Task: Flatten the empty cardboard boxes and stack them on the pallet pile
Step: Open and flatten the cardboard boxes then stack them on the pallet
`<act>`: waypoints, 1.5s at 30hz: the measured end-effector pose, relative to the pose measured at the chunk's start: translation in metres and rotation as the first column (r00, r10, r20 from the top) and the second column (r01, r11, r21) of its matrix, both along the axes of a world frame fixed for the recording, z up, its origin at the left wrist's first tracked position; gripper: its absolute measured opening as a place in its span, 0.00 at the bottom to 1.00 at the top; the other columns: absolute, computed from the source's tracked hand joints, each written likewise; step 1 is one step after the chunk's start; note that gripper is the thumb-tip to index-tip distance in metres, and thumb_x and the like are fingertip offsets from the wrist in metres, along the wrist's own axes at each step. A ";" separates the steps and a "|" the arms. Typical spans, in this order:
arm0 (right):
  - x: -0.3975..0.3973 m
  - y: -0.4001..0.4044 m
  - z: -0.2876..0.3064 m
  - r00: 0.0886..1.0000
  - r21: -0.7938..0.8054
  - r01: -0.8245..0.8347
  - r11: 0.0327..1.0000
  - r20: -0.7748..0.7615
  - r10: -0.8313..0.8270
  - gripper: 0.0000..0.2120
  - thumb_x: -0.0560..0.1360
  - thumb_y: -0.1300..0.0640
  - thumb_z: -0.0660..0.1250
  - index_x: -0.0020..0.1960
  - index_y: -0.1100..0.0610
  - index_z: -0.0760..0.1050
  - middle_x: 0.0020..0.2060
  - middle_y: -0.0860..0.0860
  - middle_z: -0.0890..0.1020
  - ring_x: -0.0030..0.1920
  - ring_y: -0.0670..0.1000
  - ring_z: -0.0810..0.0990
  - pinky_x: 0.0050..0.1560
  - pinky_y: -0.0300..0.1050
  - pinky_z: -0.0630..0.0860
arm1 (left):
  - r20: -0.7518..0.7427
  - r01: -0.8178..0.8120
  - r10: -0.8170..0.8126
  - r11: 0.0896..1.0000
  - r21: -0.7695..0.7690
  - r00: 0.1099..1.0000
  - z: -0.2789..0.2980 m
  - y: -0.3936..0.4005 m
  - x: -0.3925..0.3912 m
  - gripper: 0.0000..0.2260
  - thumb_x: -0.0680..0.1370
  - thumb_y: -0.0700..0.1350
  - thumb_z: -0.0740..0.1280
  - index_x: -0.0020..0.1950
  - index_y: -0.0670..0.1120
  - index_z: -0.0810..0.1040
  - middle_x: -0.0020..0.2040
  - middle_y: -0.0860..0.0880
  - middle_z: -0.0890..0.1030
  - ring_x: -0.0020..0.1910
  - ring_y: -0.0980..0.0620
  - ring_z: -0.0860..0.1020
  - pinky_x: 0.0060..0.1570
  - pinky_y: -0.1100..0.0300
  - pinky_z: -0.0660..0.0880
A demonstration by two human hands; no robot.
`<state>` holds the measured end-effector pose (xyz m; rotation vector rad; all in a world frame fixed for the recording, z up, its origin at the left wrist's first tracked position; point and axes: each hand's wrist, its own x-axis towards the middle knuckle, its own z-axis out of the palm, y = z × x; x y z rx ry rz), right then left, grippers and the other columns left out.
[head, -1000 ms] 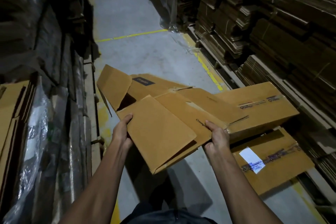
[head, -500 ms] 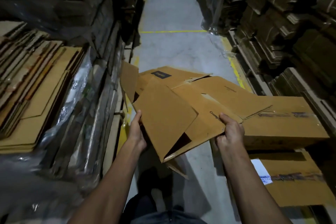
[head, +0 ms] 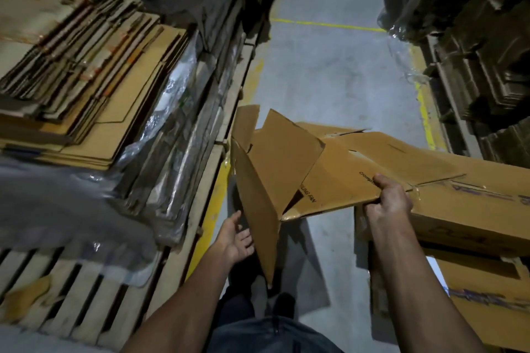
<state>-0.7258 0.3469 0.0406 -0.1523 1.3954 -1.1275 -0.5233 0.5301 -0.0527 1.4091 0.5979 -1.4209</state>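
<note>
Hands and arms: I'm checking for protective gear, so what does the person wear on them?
Nothing that shows. The left hand and right hand are bare, with no gloves, rings or watch visible. Both forearms are bare up to the frame's lower edge, so no sleeve is in view. The picture is dim and slightly blurred, so small items could be missed.

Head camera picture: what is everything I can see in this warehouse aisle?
Held cardboard box: one, brown, partly collapsed, flaps loose, mid-aisle.
Boxes on the floor: at least two, brown, taped, at right under the held one.
Flattened cardboard pile: one stack, brown, upper left.
Wooden pallet: one, pale, lower left.
Plastic wrap: clear, draped beside the pile.
Dark cardboard stacks: several, brown, along the right wall.
Floor: grey concrete with yellow lines.
Left hand: open, fingers relaxed, beside the hanging flap.
Right hand: grips the held box's near edge.
</note>
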 end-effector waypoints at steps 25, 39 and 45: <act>0.008 -0.003 -0.028 0.984 -0.052 -0.135 0.989 -0.121 0.128 0.11 0.75 0.68 0.69 0.51 0.54 0.73 0.50 0.55 0.82 0.51 0.55 0.83 0.53 0.57 0.81 | 0.043 -0.105 0.101 0.989 0.108 0.994 -0.039 -0.008 0.117 0.35 0.83 0.64 0.51 0.76 0.35 0.63 0.70 0.37 0.73 0.67 0.39 0.75 0.59 0.45 0.73; 0.041 -0.014 -0.105 0.998 0.031 -0.057 0.998 -0.040 0.058 0.25 0.72 0.64 0.72 0.68 0.64 0.73 0.59 0.63 0.82 0.56 0.61 0.83 0.46 0.59 0.83 | 0.226 0.223 -0.323 0.899 0.377 0.919 -0.113 -0.105 0.215 0.12 0.81 0.48 0.61 0.44 0.40 0.74 0.40 0.40 0.77 0.35 0.42 0.74 0.45 0.53 0.74; 0.017 -0.001 -0.140 0.998 0.050 -0.014 0.999 0.057 0.011 0.10 0.76 0.63 0.68 0.54 0.57 0.85 0.54 0.57 0.85 0.53 0.56 0.85 0.48 0.58 0.83 | 0.251 0.281 -0.449 0.818 0.501 0.858 -0.233 -0.109 0.271 0.21 0.69 0.55 0.69 0.53 0.40 0.81 0.53 0.41 0.83 0.51 0.37 0.81 0.54 0.37 0.77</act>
